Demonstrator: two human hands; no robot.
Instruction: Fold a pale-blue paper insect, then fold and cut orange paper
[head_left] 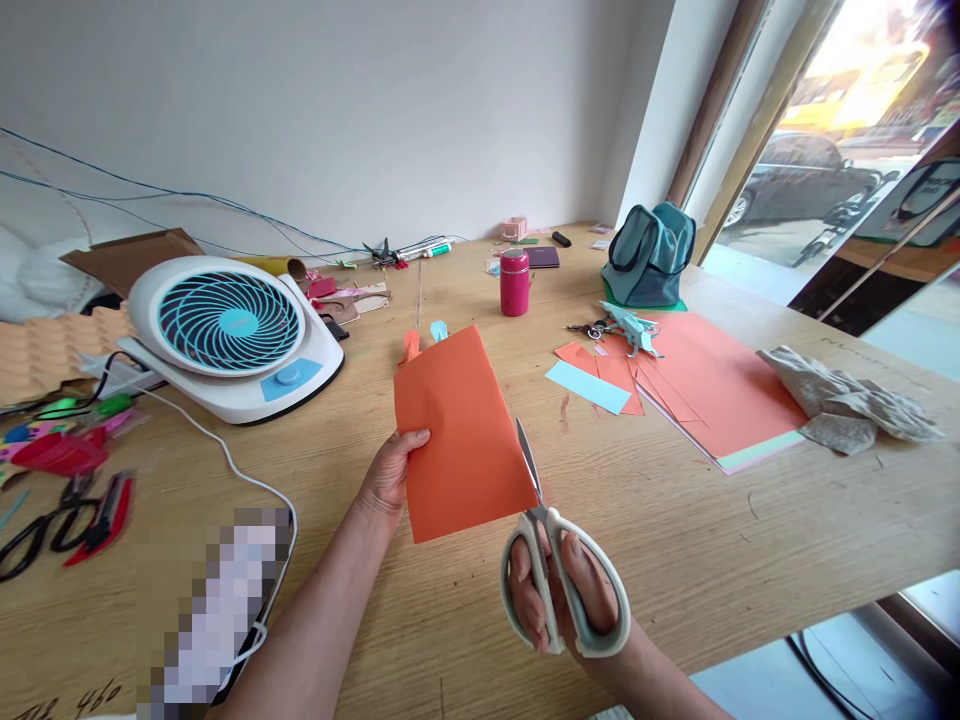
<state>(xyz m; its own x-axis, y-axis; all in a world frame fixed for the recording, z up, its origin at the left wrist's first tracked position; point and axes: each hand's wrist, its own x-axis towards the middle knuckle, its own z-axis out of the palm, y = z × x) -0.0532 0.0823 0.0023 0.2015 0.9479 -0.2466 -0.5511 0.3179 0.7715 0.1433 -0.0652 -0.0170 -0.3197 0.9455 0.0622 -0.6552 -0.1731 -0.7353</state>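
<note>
My left hand (pixel 394 467) grips an orange sheet of paper (pixel 465 440) by its left edge, thumb on top and fingers hidden behind it. The sheet is held up above the wooden table. In my right hand (pixel 559 590) is a pair of scissors (pixel 540 515) with white handles, my fingers through both loops. The blades are slightly parted at the sheet's lower right corner, with one blade along its right edge. Just behind the sheet, small orange paper (pixel 409 346) and light blue paper (pixel 439 330) pieces lie on the table.
A white fan (pixel 229 325) stands at left, its cable crossing the table (pixel 360 640). Black-handled scissors (pixel 56 520) and a red cutter lie near it. At right are a light blue strip (pixel 588 387), large orange sheets (pixel 720 380), gloves (pixel 855 400), a pink flask (pixel 514 283) and a teal bag (pixel 651 256).
</note>
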